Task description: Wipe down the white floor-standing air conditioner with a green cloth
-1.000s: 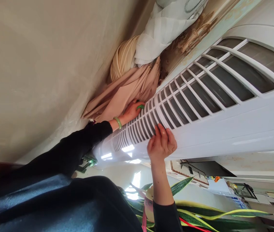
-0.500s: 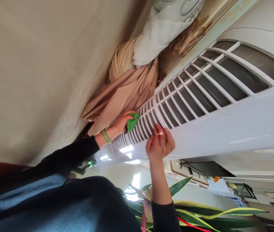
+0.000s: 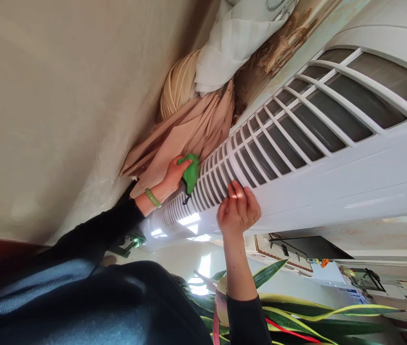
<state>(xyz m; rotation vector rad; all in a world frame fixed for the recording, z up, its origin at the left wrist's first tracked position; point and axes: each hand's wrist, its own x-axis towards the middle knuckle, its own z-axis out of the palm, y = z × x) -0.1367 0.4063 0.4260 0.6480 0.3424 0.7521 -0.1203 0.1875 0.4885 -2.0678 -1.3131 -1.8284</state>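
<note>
My left hand (image 3: 174,173), with a green bangle on its wrist, pinches a crumpled green cloth (image 3: 191,175). A small dark loop hangs from the cloth's lower end. The cloth lies over the edge of a narrow-slatted part of the white grille (image 3: 217,179), close to a gathered pinkish curtain. Further right, my right hand (image 3: 238,211) has its fingers curled, with their tips hooked at the grille's lower edge near a thicker crossbar. The grille belongs to a long white appliance (image 3: 332,187) that runs diagonally across the view.
Beside the appliance, a pinkish curtain (image 3: 189,129) and a white curtain (image 3: 228,48) are bunched against the wall. Long green leaves with yellow edges (image 3: 296,309) spread below my right forearm. A dark screen (image 3: 321,247) and furniture stand farther off at the right.
My left hand has moved slightly left and up with the green cloth, which now hangs down more and shows its dark loop. My right hand has kept its place on the grille.
</note>
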